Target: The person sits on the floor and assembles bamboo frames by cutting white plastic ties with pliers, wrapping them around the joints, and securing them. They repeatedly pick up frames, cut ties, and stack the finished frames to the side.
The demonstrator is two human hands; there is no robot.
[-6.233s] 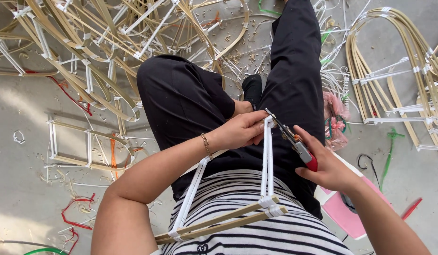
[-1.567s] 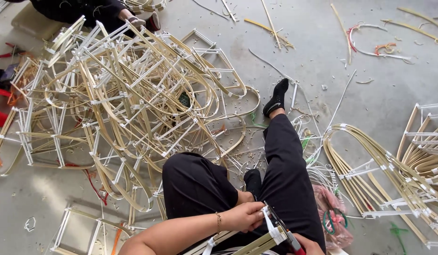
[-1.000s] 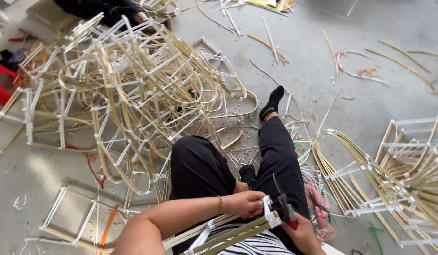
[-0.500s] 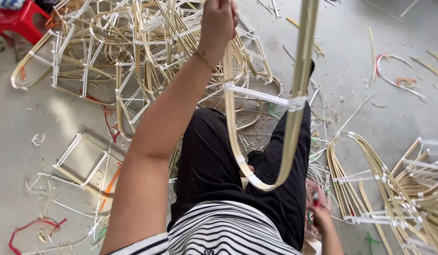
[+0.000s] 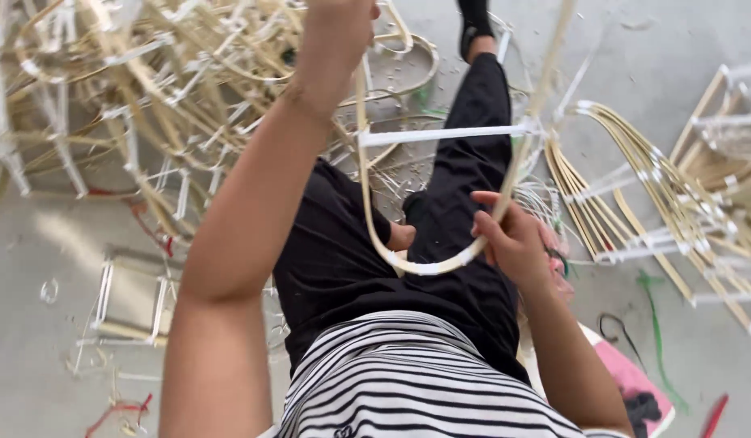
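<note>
I sit on the floor in black trousers and a striped shirt. My left hand (image 5: 339, 24) is raised high at the top of the view, shut on one upright of a U-shaped bent cane frame (image 5: 416, 264). A white wrapped crossbar (image 5: 444, 134) joins the frame's two uprights. My right hand (image 5: 513, 239) grips the curved bottom of the frame on its right side, over my lap. The frame hangs in the air above my legs.
A big tangled pile of similar cane frames (image 5: 140, 97) lies on the concrete floor to the left and ahead. More bent frames (image 5: 675, 195) are stacked at the right. A flat rectangular frame (image 5: 132, 296) lies at the left, a pink pad (image 5: 631, 377) at lower right.
My left hand has lifted the cane frame from my lap up high. My right hand, which held red-handled cutters earlier, has come up and now grips the frame's lower bend.
</note>
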